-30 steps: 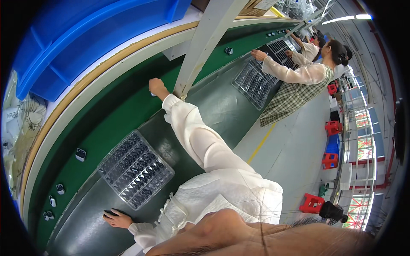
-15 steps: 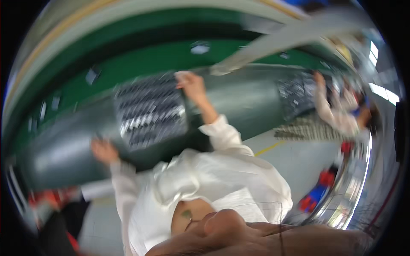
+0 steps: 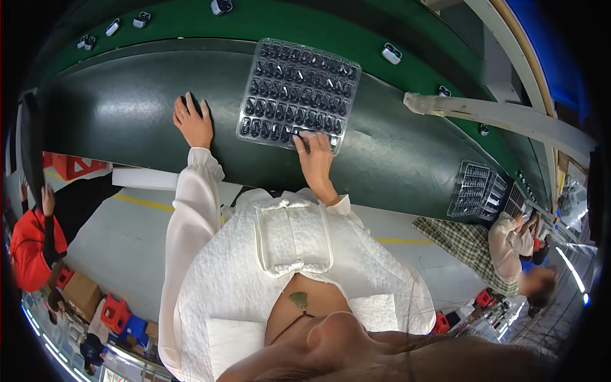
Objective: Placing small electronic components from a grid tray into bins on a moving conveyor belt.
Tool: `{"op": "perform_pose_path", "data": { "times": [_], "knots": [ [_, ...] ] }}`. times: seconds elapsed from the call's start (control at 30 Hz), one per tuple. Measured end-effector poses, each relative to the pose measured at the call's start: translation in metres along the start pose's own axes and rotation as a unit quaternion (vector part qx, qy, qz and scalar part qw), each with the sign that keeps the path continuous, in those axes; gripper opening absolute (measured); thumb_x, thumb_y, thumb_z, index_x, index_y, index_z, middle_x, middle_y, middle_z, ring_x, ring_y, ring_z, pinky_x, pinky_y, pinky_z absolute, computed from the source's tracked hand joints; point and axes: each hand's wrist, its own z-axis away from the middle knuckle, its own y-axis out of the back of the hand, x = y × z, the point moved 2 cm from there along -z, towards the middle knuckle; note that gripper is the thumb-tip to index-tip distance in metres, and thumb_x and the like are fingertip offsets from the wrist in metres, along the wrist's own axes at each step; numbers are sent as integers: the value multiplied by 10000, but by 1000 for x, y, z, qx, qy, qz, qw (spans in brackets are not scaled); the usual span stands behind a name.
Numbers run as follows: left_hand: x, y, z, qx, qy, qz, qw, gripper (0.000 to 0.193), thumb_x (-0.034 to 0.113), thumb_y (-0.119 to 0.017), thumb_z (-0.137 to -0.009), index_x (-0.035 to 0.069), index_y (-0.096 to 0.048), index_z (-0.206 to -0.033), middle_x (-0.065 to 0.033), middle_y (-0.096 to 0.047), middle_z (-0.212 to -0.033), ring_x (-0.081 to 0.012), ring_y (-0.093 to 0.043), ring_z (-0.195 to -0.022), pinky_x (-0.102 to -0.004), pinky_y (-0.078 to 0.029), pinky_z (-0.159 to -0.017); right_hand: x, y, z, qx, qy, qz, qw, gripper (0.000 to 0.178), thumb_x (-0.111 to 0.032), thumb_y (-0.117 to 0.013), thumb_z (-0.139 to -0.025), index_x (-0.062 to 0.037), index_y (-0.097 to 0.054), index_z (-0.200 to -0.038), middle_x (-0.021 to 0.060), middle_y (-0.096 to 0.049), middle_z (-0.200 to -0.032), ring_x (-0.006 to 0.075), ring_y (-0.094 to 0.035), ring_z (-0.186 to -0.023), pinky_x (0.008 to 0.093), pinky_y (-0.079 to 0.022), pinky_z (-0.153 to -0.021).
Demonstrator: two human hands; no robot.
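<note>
A clear plastic tray (image 3: 293, 95) lies on the dark green work surface, with rows of small glossy black pieces shaped like earbuds in its pockets. My right hand (image 3: 315, 165) reaches over the tray's near edge, fingers bent and drawn together at the nearest row. Whatever is between those fingertips is hidden. To the left of the tray, my left hand (image 3: 193, 124) rests flat on the surface, fingers spread, holding nothing.
Small open cases (image 3: 392, 54) stand spaced along the green belt (image 3: 305, 25) beyond the work surface. A pale bar (image 3: 484, 108) juts in from the right. Farther right, a co-worker (image 3: 509, 248) sits beside more trays (image 3: 471, 189). Another person in red (image 3: 38, 248) is at left.
The view has swung and sharpened. My right hand has gone from the tray's far right corner to its near edge. My left hand lies farther forward on the surface.
</note>
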Motion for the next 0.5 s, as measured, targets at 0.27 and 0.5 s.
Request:
{"op": "perform_pose_path", "data": {
  "times": [0.27, 0.5],
  "knots": [
    [5, -3, -2, 13, -14, 2, 1000, 446, 322, -502, -906, 61, -472, -1266, -192, -440, -1294, -331, -412, -1202, -455, -302, -993, 5, -2, 1, 17, 71, 125, 989, 192, -156, -715, -736, -26, -575, -728, 108, -545, -732, 297, -533, -726, 391, -437, -633],
    [5, -3, -2, 16, -11, -15, 1000, 441, 333, -522, -900, 73, -488, -1254, -183, -455, -1286, -334, -445, -1172, -459, -331, -964, 4, 2, -5, 7, 59, 110, 992, 253, -232, -717, -715, -37, -575, -639, 119, -539, -669, 303, -542, -682, 398, -443, -623]
  ]
}}
